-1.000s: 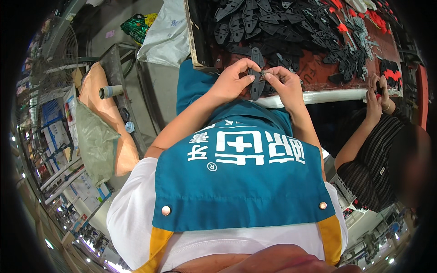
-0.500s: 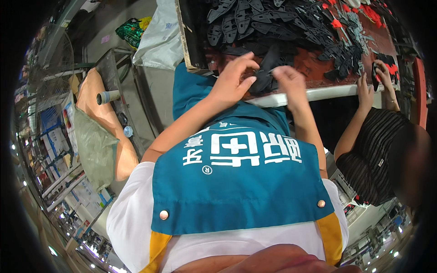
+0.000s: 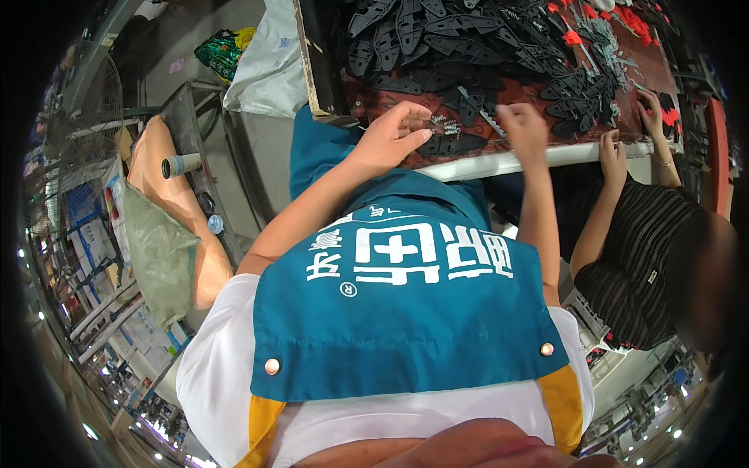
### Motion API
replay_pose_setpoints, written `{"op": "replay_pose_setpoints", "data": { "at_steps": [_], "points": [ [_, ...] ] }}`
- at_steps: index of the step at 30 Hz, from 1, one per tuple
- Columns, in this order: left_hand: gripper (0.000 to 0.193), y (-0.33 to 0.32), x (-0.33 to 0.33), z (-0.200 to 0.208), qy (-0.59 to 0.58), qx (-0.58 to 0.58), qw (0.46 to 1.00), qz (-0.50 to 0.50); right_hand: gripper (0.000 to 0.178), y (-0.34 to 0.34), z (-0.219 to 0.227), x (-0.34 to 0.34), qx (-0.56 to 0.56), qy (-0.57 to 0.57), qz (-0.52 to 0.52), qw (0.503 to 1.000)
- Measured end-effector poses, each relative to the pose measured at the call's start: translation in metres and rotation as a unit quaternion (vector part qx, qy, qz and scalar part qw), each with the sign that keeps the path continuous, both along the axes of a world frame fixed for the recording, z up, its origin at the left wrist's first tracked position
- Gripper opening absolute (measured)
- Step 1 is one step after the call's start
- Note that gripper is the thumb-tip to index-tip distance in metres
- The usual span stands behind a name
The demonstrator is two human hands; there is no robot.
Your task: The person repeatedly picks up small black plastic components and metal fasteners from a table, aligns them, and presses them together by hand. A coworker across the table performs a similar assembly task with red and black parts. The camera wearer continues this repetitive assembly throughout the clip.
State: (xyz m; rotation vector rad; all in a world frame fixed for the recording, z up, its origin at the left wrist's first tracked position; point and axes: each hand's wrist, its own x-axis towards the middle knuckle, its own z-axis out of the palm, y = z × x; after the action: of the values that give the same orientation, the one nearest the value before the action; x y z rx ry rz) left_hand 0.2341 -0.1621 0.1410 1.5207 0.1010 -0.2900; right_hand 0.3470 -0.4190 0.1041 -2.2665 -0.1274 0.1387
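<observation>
My left hand [image 3: 392,137] hovers over the near edge of the work surface, fingers curved and thumb apart, nothing visible in its grip. Just beyond its fingertips is a small cluster of metal springs [image 3: 445,125]. A flat black plastic part [image 3: 451,147] lies below the springs, close to the white front edge. My right hand [image 3: 527,131] is to the right, smeared by motion, so its fingers cannot be made out. Between the hands lie another black part [image 3: 466,108] and a pale toothed strip or spring [image 3: 491,123].
A large heap of black plastic parts [image 3: 437,39] covers the back of the reddish table [image 3: 374,101]. Grey metal pieces [image 3: 612,54] and red pieces [image 3: 636,27] lie at the far right. A co-worker's hands [image 3: 613,156] are at the table's right end. A white sack [image 3: 269,70] stands left.
The dark part between my hands is no longer there, and springs now show by my left fingertips. My right hand has moved right, away from the left. The co-worker's hands have drawn apart.
</observation>
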Motion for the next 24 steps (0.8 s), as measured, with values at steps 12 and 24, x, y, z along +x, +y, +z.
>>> {"op": "replay_pose_setpoints", "data": {
  "at_steps": [12,24],
  "points": [
    [0.033,-0.003,0.002,-0.007,0.090,-0.071,0.993,0.002,0.035,0.051,0.012,-0.017,0.333,0.431,0.007,0.839],
    [0.027,0.004,0.013,-0.002,0.069,-0.187,0.969,0.144,0.019,0.067,0.016,-0.050,0.551,0.352,-0.070,0.754]
  ]
}}
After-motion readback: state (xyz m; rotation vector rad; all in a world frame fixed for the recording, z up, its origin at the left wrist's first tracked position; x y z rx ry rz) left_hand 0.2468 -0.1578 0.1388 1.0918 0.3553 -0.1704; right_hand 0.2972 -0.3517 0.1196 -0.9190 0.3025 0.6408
